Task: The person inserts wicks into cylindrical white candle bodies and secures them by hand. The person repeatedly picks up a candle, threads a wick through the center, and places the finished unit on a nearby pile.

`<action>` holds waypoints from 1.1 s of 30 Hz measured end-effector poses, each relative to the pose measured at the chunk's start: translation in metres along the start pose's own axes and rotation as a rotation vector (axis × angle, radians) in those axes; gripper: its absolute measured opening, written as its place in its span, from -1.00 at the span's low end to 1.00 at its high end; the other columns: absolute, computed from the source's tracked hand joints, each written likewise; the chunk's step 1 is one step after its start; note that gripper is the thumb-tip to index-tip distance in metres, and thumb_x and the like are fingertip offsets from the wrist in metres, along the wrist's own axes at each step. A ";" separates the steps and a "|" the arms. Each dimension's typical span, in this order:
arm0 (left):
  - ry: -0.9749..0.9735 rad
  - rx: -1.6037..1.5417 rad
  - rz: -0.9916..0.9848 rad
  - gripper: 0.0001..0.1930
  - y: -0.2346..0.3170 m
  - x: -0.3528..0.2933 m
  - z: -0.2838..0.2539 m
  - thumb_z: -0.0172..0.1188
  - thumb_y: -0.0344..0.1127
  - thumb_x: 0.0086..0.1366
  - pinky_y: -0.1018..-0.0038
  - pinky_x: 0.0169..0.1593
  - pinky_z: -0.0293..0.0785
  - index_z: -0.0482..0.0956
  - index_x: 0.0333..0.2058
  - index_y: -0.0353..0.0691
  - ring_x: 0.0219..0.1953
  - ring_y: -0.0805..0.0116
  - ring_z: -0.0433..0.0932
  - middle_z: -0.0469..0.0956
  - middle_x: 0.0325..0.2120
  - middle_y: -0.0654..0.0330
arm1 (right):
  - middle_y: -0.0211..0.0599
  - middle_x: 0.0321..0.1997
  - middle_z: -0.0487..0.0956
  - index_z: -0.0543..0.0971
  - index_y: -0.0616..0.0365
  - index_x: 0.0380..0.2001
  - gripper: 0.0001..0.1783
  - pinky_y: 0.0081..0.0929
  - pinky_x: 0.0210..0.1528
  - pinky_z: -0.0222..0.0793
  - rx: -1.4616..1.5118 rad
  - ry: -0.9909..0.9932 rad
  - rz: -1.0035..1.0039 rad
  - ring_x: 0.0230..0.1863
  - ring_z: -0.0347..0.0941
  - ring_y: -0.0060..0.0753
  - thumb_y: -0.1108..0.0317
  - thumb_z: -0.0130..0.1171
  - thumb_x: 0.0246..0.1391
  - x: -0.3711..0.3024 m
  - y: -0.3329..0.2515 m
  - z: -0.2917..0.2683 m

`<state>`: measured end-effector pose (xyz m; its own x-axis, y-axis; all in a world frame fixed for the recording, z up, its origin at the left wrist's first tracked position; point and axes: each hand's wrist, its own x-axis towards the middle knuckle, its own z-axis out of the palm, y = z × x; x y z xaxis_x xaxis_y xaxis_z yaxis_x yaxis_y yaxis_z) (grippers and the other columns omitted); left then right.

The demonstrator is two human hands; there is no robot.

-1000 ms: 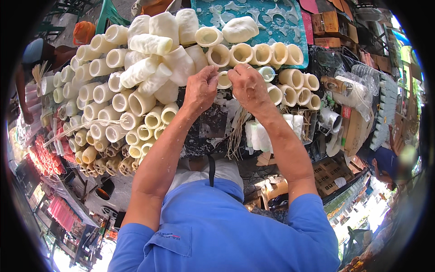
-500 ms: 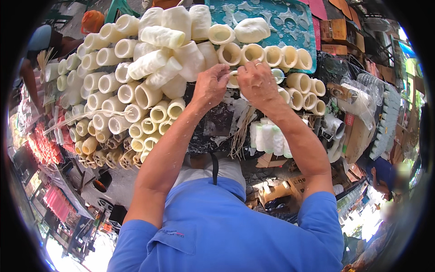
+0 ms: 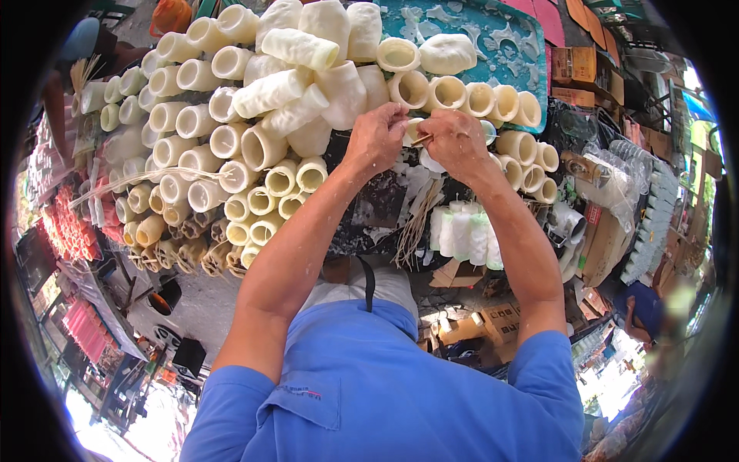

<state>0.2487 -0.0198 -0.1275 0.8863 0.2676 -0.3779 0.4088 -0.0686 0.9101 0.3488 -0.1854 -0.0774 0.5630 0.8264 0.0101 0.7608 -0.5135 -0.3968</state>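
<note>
Over the middle of the table, my left hand is closed, its fingertips against the left side of a small cream wax cup. What those fingertips pinch is hidden. Close by on the right, my right hand is closed in a pinch on a thin brownish stick, which points at the cup. Below my right hand hangs a bundle of pale wicks, loose strands trailing down. Open wax cylinders stand in a row just beyond both hands.
Many hollow wax cylinders crowd the left, with solid wax pieces piled at the back. A teal tray with wax scraps lies behind. White-green candles sit near my right forearm; plastic bottles and boxes are farther right.
The view has shifted, so the table's contents sit slightly farther right and higher. My right hand has turned, and the thin stick now shows in its fingers. Both hands stay by the cup.
</note>
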 end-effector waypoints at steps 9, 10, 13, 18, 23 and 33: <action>-0.064 0.090 0.103 -0.62 0.009 -0.001 0.001 0.11 -0.42 0.51 0.24 0.27 0.53 0.50 0.23 -0.37 0.17 -0.03 0.68 0.70 0.12 -0.09 | -0.18 -0.46 0.67 0.75 0.03 -0.41 -0.93 -0.07 -0.27 0.59 -0.082 -0.057 -0.037 -0.35 0.69 0.01 0.41 0.33 0.00 0.010 -0.002 0.007; -0.097 0.141 0.120 -0.61 0.009 -0.001 0.000 0.05 -0.41 0.52 0.19 0.32 0.47 0.45 0.26 -0.35 0.24 -0.06 0.62 0.68 0.14 -0.11 | -0.17 -0.46 0.67 0.74 0.06 -0.45 -0.95 -0.07 -0.28 0.61 -0.074 -0.046 -0.045 -0.36 0.69 0.02 0.41 0.32 0.01 0.010 -0.003 0.006; -0.133 0.107 0.120 -0.61 0.007 0.002 -0.006 0.04 -0.41 0.52 0.18 0.32 0.47 0.46 0.26 -0.34 0.25 -0.06 0.61 0.68 0.15 -0.11 | -0.16 -0.46 0.66 0.72 0.11 -0.43 -0.93 -0.07 -0.27 0.60 -0.077 -0.055 -0.059 -0.36 0.69 0.02 0.43 0.28 0.03 0.010 -0.006 0.004; -0.120 0.063 0.114 -0.62 0.004 0.007 -0.008 0.06 -0.42 0.47 0.13 0.29 0.46 0.49 0.22 -0.30 0.19 -0.11 0.58 0.72 0.07 -0.08 | -0.17 -0.46 0.65 0.71 0.12 -0.40 -0.92 -0.06 -0.29 0.57 -0.066 -0.031 -0.080 -0.37 0.67 0.04 0.42 0.26 0.07 0.009 -0.006 0.004; -0.124 0.074 0.062 -0.61 0.007 0.008 -0.005 0.08 -0.40 0.44 0.10 0.29 0.45 0.51 0.20 -0.26 0.17 -0.14 0.57 0.74 0.00 -0.08 | -0.17 -0.48 0.62 0.65 0.14 -0.46 -0.92 -0.07 -0.29 0.56 -0.083 -0.028 -0.121 -0.37 0.65 0.02 0.41 0.27 0.08 0.008 -0.004 0.012; -0.115 0.115 0.130 -0.62 0.002 0.010 -0.006 0.09 -0.43 0.48 0.25 0.22 0.54 0.50 0.22 -0.31 0.13 -0.02 0.69 0.75 0.05 -0.05 | -0.25 -0.48 0.54 0.55 0.13 -0.43 -0.87 -0.09 -0.34 0.47 -0.055 0.073 -0.146 -0.40 0.60 -0.02 0.54 0.31 -0.04 0.003 -0.001 0.013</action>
<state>0.2571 -0.0112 -0.1289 0.9494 0.1383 -0.2819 0.3061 -0.2063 0.9294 0.3452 -0.1791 -0.0889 0.4655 0.8753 0.1311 0.8516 -0.4026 -0.3356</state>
